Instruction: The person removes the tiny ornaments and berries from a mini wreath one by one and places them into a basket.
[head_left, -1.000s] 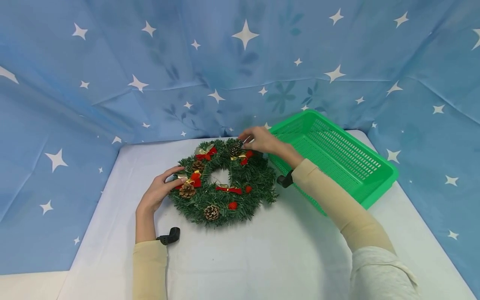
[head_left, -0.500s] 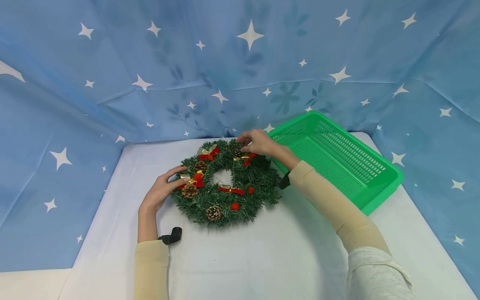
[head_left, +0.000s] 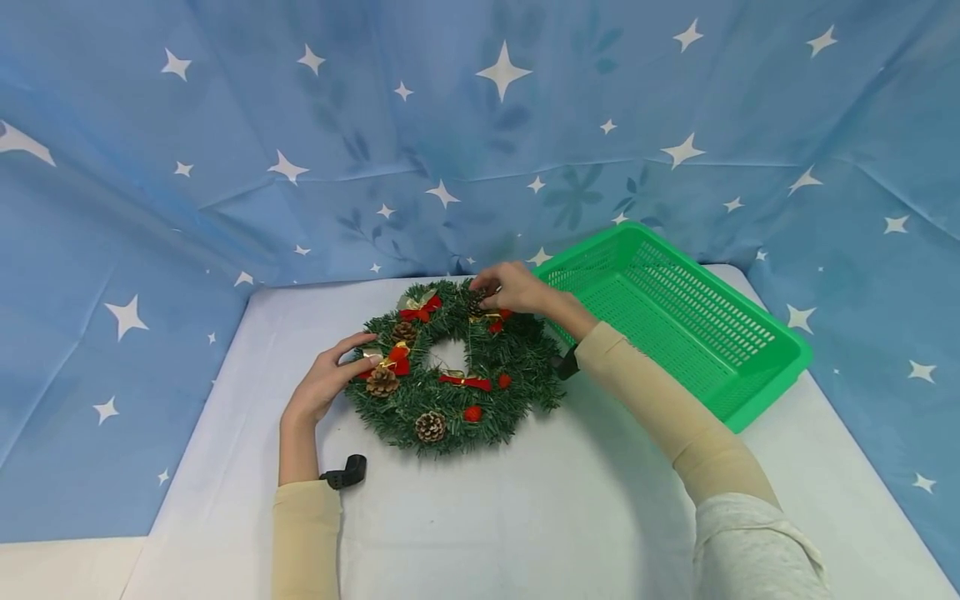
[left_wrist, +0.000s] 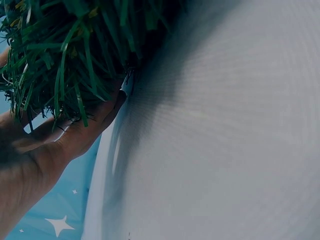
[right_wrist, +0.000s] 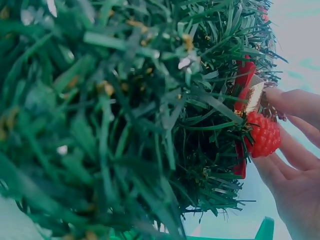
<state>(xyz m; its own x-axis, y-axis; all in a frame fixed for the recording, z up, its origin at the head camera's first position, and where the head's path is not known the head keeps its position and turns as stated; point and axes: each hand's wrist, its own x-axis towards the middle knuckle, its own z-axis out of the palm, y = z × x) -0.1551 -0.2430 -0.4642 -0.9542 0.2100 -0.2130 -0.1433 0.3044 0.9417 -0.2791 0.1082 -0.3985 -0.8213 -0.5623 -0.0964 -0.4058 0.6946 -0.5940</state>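
Two grips [head_left: 322, 383] [head_left: 513, 289] are touching one wreath [head_left: 408, 406] carrying four pinecones [head_left: 431, 427], four bows [head_left: 465, 382] and at least three berries [head_left: 472, 413]. One basket [head_left: 652, 325] is lying beside it.

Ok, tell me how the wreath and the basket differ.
The wreath is round with a hole in its middle; the basket is rectangular. The wreath is dark and bushy; the basket is bright and perforated. The wreath carries red bows and pine cones; the basket is undecorated. Both are green and sit on the white table.
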